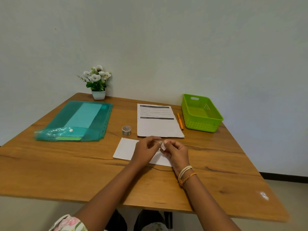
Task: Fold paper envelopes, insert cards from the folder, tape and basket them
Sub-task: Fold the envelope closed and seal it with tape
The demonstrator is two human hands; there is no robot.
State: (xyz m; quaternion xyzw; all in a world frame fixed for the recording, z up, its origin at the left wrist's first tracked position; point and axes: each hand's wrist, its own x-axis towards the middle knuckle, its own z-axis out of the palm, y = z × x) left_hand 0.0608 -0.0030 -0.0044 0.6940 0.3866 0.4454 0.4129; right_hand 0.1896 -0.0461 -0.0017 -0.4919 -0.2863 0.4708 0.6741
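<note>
While both hands meet at frame centre, the left hand (146, 150) and right hand (175, 150) pinch a small tape piece (163, 146) just above the folded envelope (125, 149), whose long axis runs left-right.

hands (162, 150) pinching tape piece (163, 146), over envelope (125, 148)

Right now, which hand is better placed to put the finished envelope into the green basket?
Probably the right hand. The green basket stands at the table's far right, on that hand's side. The left hand would have to cross over. Both hands now pinch something small above the envelope.
</note>
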